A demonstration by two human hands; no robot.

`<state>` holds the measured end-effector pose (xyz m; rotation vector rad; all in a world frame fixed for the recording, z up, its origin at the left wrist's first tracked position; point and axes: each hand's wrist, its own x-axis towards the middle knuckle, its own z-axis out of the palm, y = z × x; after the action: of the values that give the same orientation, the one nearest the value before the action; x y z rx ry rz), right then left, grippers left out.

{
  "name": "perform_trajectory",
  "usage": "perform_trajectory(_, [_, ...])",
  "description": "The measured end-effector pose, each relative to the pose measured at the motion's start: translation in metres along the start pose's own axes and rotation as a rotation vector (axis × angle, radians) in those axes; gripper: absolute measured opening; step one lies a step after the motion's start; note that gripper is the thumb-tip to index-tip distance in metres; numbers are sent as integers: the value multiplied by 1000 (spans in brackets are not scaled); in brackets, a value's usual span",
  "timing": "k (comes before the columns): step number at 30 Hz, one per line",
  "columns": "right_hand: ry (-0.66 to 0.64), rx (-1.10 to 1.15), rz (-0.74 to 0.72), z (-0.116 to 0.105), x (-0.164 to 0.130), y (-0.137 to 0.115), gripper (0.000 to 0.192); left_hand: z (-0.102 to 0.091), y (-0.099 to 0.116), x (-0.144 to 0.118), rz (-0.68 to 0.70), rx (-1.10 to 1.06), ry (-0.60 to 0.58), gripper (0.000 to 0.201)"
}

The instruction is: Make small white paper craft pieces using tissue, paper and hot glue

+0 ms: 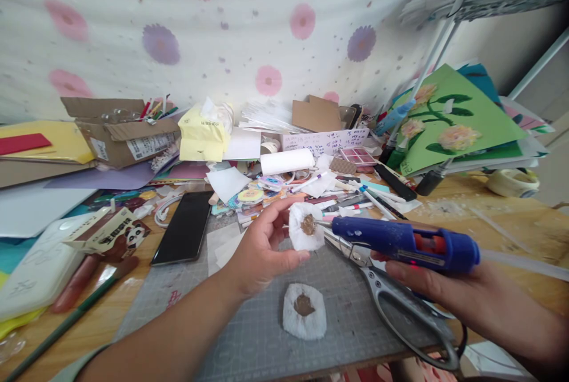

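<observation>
My left hand [260, 245] holds a small white fluffy disc with a brown centre [306, 228] upright between thumb and fingers. My right hand [448, 290] grips a blue hot glue gun [402, 242], lying sideways, and its metal nozzle touches the brown centre of that disc. A second white disc with a brown centre [304, 311] lies flat on the grey cutting mat [249, 322] just below my left hand. Silver scissors [400, 305] lie on the mat under the glue gun.
A black phone [183, 228] rests left of the mat. Behind it are a cardboard box [120, 133], a yellow tissue pack [204, 130], paper scraps, pens and a green card with paper flowers [453, 121]. A tape roll [515, 181] sits far right.
</observation>
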<state>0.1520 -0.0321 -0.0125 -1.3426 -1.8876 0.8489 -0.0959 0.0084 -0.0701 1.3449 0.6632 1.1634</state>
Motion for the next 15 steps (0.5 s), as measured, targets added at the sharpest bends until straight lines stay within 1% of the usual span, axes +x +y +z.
perform_trajectory(4, [39,-18,57,0,-3,7,33,1,0,1,-17,-103,7,65])
perform_trajectory(6, [61,-39,60,-1,-3,10,34,2,2,1,-21,-172,13,63])
perform_trajectory(10, [38,-80,13,-1,-1,13,34,5,5,1,-50,-262,39,61])
perform_trajectory(13, [66,-144,-16,-2,0,13,36,4,6,1,-81,-312,63,59])
perform_trajectory(15, [66,-180,-42,-5,-1,13,33,2,6,1,-97,-353,83,56])
